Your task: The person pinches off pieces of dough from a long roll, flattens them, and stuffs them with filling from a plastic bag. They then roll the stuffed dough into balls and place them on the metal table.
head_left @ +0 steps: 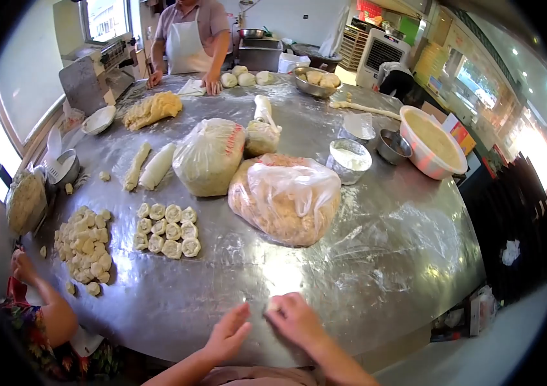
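Note:
My left hand (228, 333) is held just above the near edge of the steel table, fingers stretched and slightly apart, with nothing in it. To its right, my right hand (297, 320) is curled close to the tabletop around a small pale piece of dough (273, 308), mostly covered by the fingers. Ahead on the left sit rows of small round dough pieces (171, 231) with pinched tops. Beside them lies a loose heap of cut dough lumps (83, 246). A clear bag of crumbly brownish filling (280, 209) rests farther ahead, in the middle.
Behind the filling stands another full bag (209, 157). Dough rolls (156, 167) lie left of it. A tub of flour (349, 159), a metal bowl (394, 147) and a large basin (433, 141) line the right. Across the table stands an aproned person (191, 42); another person's arm (55, 309) is at left.

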`<move>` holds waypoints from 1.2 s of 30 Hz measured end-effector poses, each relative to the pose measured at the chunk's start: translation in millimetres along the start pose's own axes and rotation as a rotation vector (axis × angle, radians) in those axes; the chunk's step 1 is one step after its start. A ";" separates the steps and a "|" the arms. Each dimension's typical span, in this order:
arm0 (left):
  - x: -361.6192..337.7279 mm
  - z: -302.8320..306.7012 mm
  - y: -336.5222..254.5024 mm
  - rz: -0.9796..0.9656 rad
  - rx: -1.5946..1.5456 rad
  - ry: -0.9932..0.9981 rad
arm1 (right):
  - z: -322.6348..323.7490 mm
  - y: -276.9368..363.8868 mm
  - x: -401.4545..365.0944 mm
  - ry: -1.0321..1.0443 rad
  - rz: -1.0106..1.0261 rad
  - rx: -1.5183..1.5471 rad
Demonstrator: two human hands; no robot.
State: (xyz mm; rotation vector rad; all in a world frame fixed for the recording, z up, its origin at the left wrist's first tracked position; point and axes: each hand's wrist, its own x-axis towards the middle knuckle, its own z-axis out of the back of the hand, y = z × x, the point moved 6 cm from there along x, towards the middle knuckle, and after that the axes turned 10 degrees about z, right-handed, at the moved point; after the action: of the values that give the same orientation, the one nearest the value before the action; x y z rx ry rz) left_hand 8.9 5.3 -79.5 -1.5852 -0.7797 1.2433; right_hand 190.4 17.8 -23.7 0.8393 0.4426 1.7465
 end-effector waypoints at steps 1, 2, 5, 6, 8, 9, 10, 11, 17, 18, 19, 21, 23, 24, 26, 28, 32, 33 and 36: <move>1.5 -7.8 6.9 0.105 -0.211 0.101 | -16.9 16.9 0.6 0.051 0.053 0.054; 1.8 -5.5 5.2 0.154 -0.168 0.119 | -29.6 31.3 1.8 0.102 0.103 0.107; 6.4 6.7 17.9 0.366 -0.229 0.147 | -39.6 54.0 9.2 0.087 0.115 0.216; 6.9 10.5 21.0 0.352 -0.295 0.144 | -40.4 57.0 9.8 0.086 0.127 0.221; 5.7 17.9 22.7 0.319 -0.426 0.132 | -41.8 61.7 11.7 0.084 0.157 0.233; 4.1 21.0 17.9 0.347 -0.445 0.085 | -40.2 59.7 11.9 0.070 0.136 0.241; 1.6 22.2 7.7 0.374 -0.464 0.040 | -37.0 56.3 11.4 0.056 0.116 0.249; -0.2 24.1 3.3 0.402 -0.484 -0.004 | -35.2 54.2 11.9 0.042 0.095 0.256; 4.1 15.5 14.8 0.381 -0.502 0.066 | -32.7 78.1 24.1 0.029 -0.088 0.490; 3.4 11.5 10.2 0.380 -0.659 0.113 | -34.6 79.9 25.3 0.026 -0.088 0.468; 2.8 6.9 4.2 0.375 -0.819 0.158 | -34.2 76.5 24.9 -0.016 -0.045 0.404; -2.7 0.3 -7.8 0.356 -0.927 0.190 | -36.0 66.9 20.8 -0.091 0.033 0.280; -8.8 -2.5 -19.0 0.329 -0.816 0.172 | -33.3 67.8 19.8 -0.067 0.040 0.254; -8.0 -2.7 -16.8 0.337 -0.825 0.179 | -31.8 68.8 20.5 -0.055 0.047 0.240; -4.7 0.0 -12.0 0.348 -0.845 0.194 | -33.3 64.1 15.8 -0.065 0.011 0.265; -2.7 4.2 -16.1 0.338 -0.886 0.220 | -33.7 60.1 11.9 -0.082 -0.003 0.276; -0.6 4.7 -7.9 0.345 -0.791 0.159 | -35.5 53.8 5.3 -0.106 0.044 0.240; -0.3 3.9 -7.8 0.347 -0.766 0.162 | -35.9 54.0 4.8 -0.111 0.067 0.224; -4.9 9.2 0.6 0.381 -0.630 0.111 | -37.8 49.8 0.7 -0.005 -0.149 0.464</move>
State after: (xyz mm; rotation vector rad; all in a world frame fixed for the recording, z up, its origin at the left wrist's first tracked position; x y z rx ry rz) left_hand -1.2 3.3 -78.7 -2.3813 -0.8750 1.2191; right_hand 129.5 6.0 -16.2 1.1035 0.9064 1.5229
